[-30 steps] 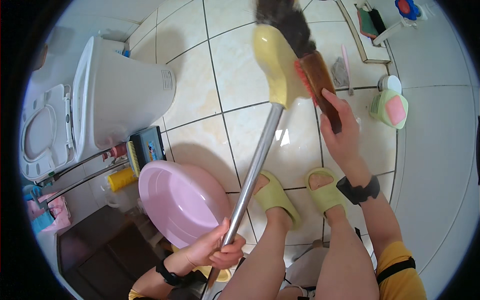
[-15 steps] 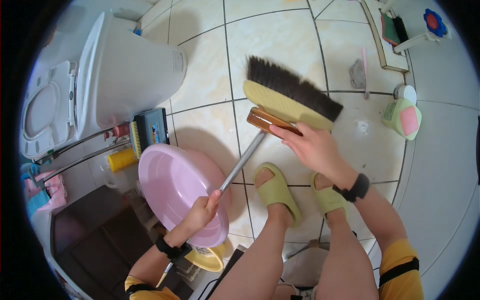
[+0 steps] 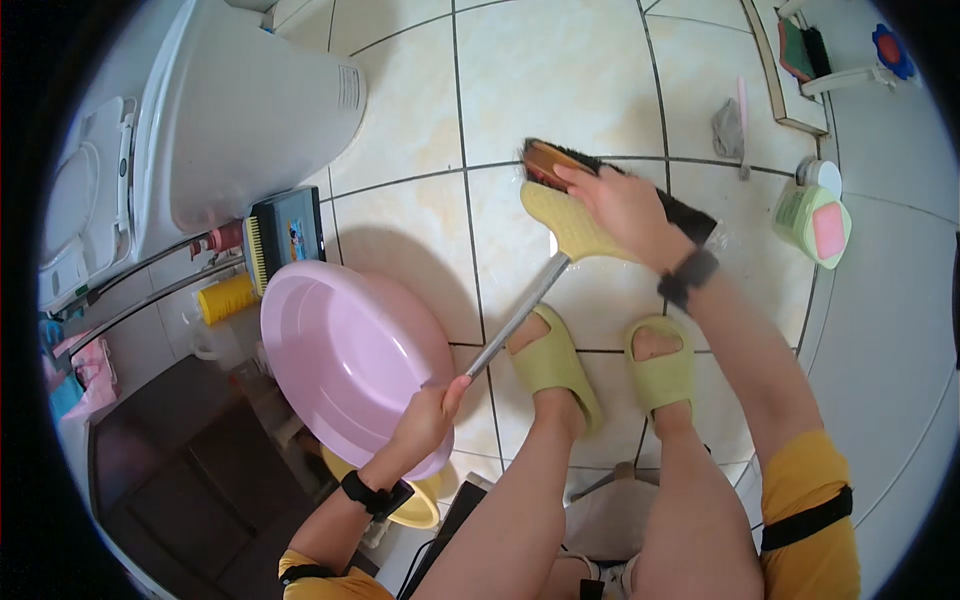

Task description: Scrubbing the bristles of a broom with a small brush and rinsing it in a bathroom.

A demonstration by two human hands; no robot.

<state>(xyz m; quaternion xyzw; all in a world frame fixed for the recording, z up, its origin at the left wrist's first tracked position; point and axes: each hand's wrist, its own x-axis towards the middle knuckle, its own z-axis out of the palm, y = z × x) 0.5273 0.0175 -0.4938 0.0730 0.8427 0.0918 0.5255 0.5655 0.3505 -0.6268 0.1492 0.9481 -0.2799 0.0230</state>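
1. One grip, the left hand (image 3: 425, 412), is closed around the silver handle (image 3: 520, 315) of the broom (image 3: 575, 232).
2. The right hand (image 3: 625, 205) is closed on a wooden brush (image 3: 552, 160), held at the broom's dark bristles (image 3: 692, 218).
3. Broom head (image 3: 548, 208) over tiled floor (image 3: 560, 80), beyond green slippers (image 3: 555, 367).

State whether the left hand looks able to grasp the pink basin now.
Probably not yet: the left hand is wrapped around the broom handle, though the pink basin looks close by, unobstructed.
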